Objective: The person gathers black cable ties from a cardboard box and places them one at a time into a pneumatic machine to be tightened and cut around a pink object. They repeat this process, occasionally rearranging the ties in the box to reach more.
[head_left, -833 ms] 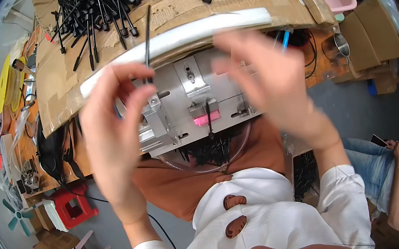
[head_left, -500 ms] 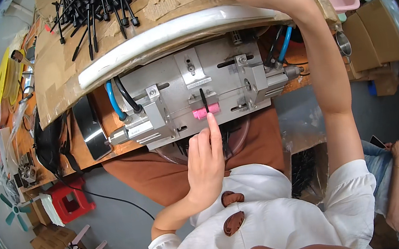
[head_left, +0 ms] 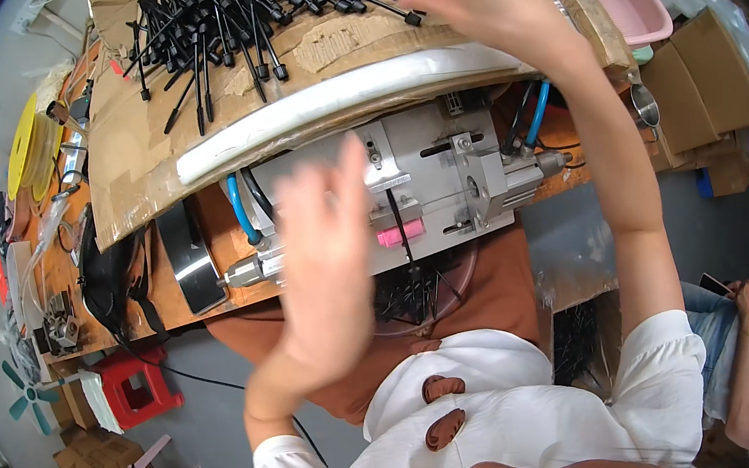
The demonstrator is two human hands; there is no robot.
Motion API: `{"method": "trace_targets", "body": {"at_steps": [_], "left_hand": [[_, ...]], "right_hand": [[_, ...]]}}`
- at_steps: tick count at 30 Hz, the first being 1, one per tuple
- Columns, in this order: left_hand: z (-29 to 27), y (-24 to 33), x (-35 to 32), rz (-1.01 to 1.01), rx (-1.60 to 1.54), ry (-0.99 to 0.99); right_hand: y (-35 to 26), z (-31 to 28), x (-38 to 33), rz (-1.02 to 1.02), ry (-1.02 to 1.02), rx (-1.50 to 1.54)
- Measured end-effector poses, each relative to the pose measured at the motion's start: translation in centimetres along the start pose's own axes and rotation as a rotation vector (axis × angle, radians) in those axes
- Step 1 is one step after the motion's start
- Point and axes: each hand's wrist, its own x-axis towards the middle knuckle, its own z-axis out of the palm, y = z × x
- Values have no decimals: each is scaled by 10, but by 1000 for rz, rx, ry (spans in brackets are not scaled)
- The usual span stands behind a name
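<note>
Across the cardboard (head_left: 138,174) at the far side of the bench, your right hand (head_left: 497,11) reaches forward to the right edge of a pile of black rods (head_left: 240,17). Its thumb and fingers are curled, with a small gap between the tips, right beside the capped end of an outlying rod (head_left: 412,18). Whether they touch or grip it, you cannot tell from here. That rod slants, its cap toward you and to the right, its shaft running away leftward into the pile. Your right hand is much the nearer one to it.

Your left hand (head_left: 324,240) is blurred above the left part of the metal fixture (head_left: 433,180), its fingers extended forward and parted; nothing shows in its grasp. Just to its right, a single black rod (head_left: 406,244) lies across a pink block (head_left: 388,237), its long axis running away from you, roughly in line with those fingers. Its capped end points toward you, over the clear bowl (head_left: 469,283) of rods at your lap. For this rod, your left hand is nearer.
</note>
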Motion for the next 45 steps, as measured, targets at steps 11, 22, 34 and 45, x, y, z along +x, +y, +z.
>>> {"method": "trace_targets", "body": {"at_steps": [11, 22, 34, 45], "left_hand": [[-31, -72, 99, 123, 22, -109], [-29, -32, 16, -164, -245, 81], [64, 48, -82, -150, -59, -134], [11, -5, 12, 25, -108, 51]], "right_hand": [[13, 11, 60, -38, -243, -274], [8, 3, 60, 60, 82, -110], [-8, -33, -62, 122, 283, 961], [-74, 69, -204, -105, 123, 383]]}}
